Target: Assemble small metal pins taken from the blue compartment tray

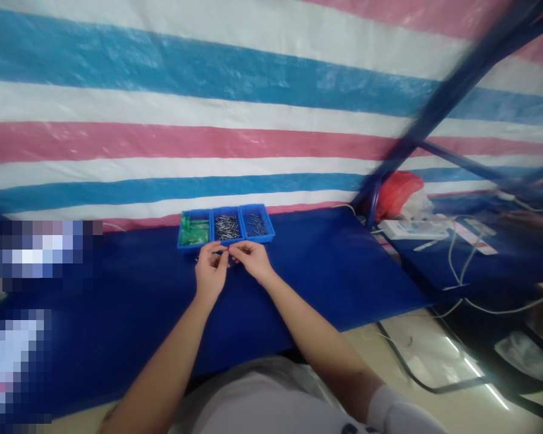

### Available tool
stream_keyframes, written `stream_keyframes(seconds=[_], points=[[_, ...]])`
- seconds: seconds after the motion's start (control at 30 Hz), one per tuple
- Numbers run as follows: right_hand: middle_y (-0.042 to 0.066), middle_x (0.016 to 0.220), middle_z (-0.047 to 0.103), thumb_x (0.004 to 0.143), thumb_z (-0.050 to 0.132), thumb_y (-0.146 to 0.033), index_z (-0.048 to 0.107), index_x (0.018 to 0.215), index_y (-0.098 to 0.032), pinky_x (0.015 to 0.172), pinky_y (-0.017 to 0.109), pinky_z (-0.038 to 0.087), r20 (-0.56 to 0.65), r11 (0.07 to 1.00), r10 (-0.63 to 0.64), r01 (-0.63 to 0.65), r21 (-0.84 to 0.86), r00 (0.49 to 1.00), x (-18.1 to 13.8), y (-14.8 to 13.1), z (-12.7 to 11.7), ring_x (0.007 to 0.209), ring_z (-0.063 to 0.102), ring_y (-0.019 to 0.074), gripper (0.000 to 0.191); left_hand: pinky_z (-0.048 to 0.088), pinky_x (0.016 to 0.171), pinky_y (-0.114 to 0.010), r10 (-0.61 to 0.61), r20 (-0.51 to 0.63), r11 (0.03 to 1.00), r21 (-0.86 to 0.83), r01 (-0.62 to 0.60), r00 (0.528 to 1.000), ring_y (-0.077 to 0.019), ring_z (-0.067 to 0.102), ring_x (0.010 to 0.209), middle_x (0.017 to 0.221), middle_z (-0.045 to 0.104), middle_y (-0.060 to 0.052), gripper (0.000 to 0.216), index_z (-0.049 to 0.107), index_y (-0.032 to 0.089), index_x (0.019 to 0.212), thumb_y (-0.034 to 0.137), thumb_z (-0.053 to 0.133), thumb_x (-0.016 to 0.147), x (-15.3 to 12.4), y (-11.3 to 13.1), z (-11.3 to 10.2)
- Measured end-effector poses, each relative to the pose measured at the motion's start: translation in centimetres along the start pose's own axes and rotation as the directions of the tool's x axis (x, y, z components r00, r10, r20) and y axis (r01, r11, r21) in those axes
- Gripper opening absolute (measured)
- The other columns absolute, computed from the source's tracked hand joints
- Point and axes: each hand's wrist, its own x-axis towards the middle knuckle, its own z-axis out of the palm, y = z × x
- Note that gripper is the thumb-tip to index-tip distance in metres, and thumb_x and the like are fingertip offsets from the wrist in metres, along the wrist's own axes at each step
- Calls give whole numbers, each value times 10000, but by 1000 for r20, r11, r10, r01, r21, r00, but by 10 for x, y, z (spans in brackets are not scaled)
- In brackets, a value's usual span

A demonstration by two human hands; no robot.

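Note:
Close to the front of three joined blue bins, my left hand [210,268] and my right hand [253,260] meet with fingertips together. Both hands are closed in a pinch, and whatever lies between the fingers is too small to make out. The left bin [189,247] holds green pieces [195,231], partly in clear plastic. In the middle bin is a dense heap of thin metal pins or screws [227,227]. Fewer such metal pieces [255,225] lie in the right bin [263,239].
A blue-covered table [326,265] carries the bins, with a striped plastic sheet [208,138] behind. To the right are a dark blue metal frame [416,132], a red bag [396,193], a white power strip [411,229] and loose cables. The left edge is pixelated.

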Motion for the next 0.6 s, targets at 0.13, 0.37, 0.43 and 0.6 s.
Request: stream_keyframes(seconds=[0.13, 0.37, 0.43, 0.6], points=[[51, 759, 730, 732, 783, -442, 750, 858, -170, 595, 280, 525, 11, 1000, -13, 13, -20, 1000, -1, -1, 0, 594, 626, 145, 302, 572, 597, -251, -1, -10, 1000, 25, 1, 1000, -104, 653, 626, 1020, 689, -49, 357, 555, 224, 1199, 352, 660, 883, 1, -3, 0], [64, 785, 739, 735, 782, -452, 751, 875, -158, 595, 277, 526, 19, 999, -10, 10, -40, 1000, -2, -4, 0, 599, 631, 142, 327, 528, 567, -234, -20, -23, 998, 55, 21, 1000, -99, 624, 578, 913, 681, -24, 327, 571, 221, 1177, 386, 632, 901, 1, -3, 0], [59, 774, 736, 738, 782, -454, 749, 871, -157, 592, 273, 523, 27, 998, -19, 20, -53, 999, -3, -5, 1, 598, 629, 140, 327, 521, 576, -234, -20, -18, 997, 75, 21, 1000, -107, 627, 580, 853, 680, -12, 323, 574, 220, 1181, 390, 618, 910, 1, -1, -1], [45, 772, 733, 747, 778, -449, 746, 866, -172, 607, 276, 527, 70, 996, -44, 49, -71, 997, -5, -7, 2, 617, 634, 141, 303, 520, 618, -252, -9, -25, 987, 159, 12, 1000, -121, 624, 571, 696, 639, 18, 304, 605, 214, 1180, 396, 572, 940, 0, 3, -3]])
